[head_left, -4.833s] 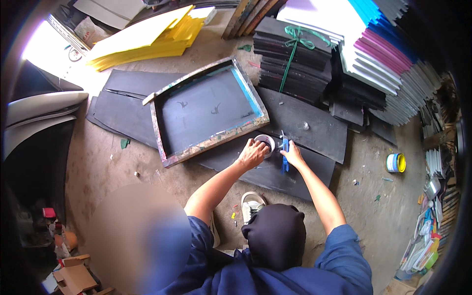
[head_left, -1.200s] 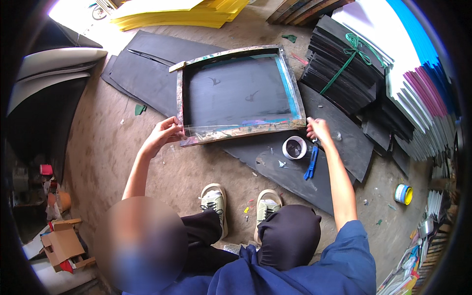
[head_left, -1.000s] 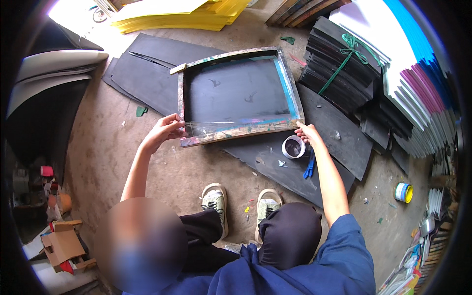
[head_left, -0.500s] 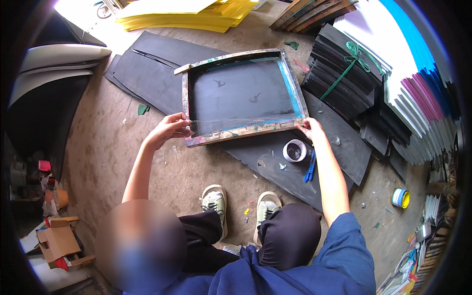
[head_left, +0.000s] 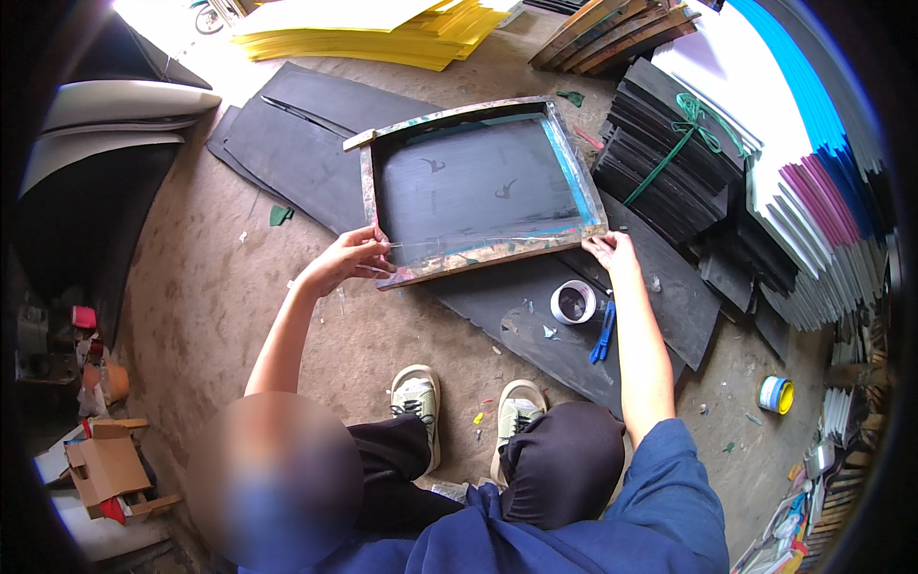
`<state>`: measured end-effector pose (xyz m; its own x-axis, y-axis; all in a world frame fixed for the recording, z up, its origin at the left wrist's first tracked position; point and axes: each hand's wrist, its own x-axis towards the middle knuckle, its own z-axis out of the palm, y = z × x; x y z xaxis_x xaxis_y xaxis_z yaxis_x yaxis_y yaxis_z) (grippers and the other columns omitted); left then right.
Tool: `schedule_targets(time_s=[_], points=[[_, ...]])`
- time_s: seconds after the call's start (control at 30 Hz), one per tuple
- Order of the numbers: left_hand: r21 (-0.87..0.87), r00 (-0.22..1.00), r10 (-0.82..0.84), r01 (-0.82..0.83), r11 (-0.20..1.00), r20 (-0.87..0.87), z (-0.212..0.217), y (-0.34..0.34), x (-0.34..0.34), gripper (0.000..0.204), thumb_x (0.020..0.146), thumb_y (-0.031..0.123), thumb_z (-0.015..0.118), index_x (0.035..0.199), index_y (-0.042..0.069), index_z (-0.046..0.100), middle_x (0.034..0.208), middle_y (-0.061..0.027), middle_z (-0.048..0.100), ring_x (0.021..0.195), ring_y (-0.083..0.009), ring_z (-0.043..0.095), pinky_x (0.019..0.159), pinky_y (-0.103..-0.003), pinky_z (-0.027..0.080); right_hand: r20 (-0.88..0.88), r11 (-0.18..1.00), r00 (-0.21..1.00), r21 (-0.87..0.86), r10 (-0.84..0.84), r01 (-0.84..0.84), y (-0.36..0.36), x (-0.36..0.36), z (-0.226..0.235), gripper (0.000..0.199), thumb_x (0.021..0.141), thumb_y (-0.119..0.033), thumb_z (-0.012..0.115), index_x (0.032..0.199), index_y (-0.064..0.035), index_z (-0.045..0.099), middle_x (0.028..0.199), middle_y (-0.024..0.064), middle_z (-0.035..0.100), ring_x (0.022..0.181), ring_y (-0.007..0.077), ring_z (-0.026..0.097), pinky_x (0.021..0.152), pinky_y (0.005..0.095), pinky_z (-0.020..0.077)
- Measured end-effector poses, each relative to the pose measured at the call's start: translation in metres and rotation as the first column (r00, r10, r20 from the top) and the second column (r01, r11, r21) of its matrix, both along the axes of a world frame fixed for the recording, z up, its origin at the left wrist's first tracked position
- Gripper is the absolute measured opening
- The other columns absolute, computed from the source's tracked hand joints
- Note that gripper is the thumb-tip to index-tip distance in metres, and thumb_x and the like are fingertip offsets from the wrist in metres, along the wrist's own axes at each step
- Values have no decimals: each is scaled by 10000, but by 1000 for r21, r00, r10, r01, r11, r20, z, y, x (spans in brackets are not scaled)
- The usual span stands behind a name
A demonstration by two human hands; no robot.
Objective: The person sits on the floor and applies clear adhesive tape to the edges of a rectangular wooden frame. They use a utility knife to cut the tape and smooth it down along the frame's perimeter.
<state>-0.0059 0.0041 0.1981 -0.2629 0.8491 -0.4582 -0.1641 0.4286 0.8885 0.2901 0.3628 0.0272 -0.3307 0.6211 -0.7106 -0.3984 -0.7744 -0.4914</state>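
A wooden screen-printing frame [head_left: 497, 251], stained with paint, lies on black foam sheets with its dark mesh [head_left: 449, 182] inside. A thin clear strip [head_left: 459, 239], which looks like tape, runs taut along the frame's near side between my hands. My left hand [head_left: 349, 260] pinches the strip's left end at the near left corner. At the near right corner, my right hand [head_left: 610, 251] has its fingers closed on the other end, against the wood. Two small dark curved marks show on the mesh.
Black foam sheets [head_left: 296, 134] lie under the frame. Nearby are a white tub [head_left: 574, 302] of dark ink, a blue tool [head_left: 602, 333] and a yellow-and-blue can [head_left: 775, 394]. A bundle of black sheets tied with green string [head_left: 669, 143] stands right, yellow sheets [head_left: 382, 38] behind.
My left hand has moved right and slightly down to the frame's near left corner. The clear strip now lies closer to the frame's near side. My right hand stays at its corner.
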Motion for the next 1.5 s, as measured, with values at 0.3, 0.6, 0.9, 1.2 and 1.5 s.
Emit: schedule_targets(time_s=[0.3, 0.6, 0.9, 1.2, 1.5], points=[[19, 971, 37, -34, 999, -235, 23, -20, -10, 175, 862, 249, 529, 899, 87, 475, 831, 7, 554, 786, -84, 585, 724, -242, 481, 354, 672, 927, 658, 121, -339, -6, -4, 99, 169, 867, -198, 506, 977, -71, 518, 1077, 97, 472, 892, 260, 589, 729, 365, 494], [80, 868, 4, 41, 996, -496, 22, -20, -3, 223, 830, 244, 588, 900, 38, 535, 694, -20, 544, 677, -87, 559, 624, -240, 471, 607, 391, 758, 775, -241, -496, -45, 22, 68, 246, 928, -232, 402, 1147, -151, 480, 988, 89, 523, 579, 114, 582, 442, 218, 474], [-201, 847, -113, 7, 980, -519, -54, -55, -32, 236, 829, 270, 578, 927, 57, 544, 747, -37, 588, 716, -107, 587, 633, -244, 466, 860, 301, 510, 487, 0, -820, -55, -4, 1, 225, 878, -255, 485, 1082, -161, 500, 783, 68, 575, 426, 126, 549, 358, 256, 427], [-327, 795, -187, -14, 945, -577, -92, -72, -33, 222, 802, 260, 593, 894, 59, 576, 668, -44, 610, 639, -109, 565, 588, -266, 437, 983, 138, 120, 139, -138, -981, -80, -17, -6, 226, 880, -306, 438, 991, -118, 497, 909, 162, 617, 881, 384, 576, 710, 480, 456], [-254, 784, -195, 50, 966, -589, -80, -41, -20, 232, 812, 262, 594, 909, 53, 569, 675, -50, 595, 634, -112, 554, 579, -277, 434, 847, 130, -13, 67, -532, -989, -45, -19, 33, 296, 830, -277, 513, 792, -10, 635, 832, 182, 620, 813, 346, 603, 696, 438, 487]])
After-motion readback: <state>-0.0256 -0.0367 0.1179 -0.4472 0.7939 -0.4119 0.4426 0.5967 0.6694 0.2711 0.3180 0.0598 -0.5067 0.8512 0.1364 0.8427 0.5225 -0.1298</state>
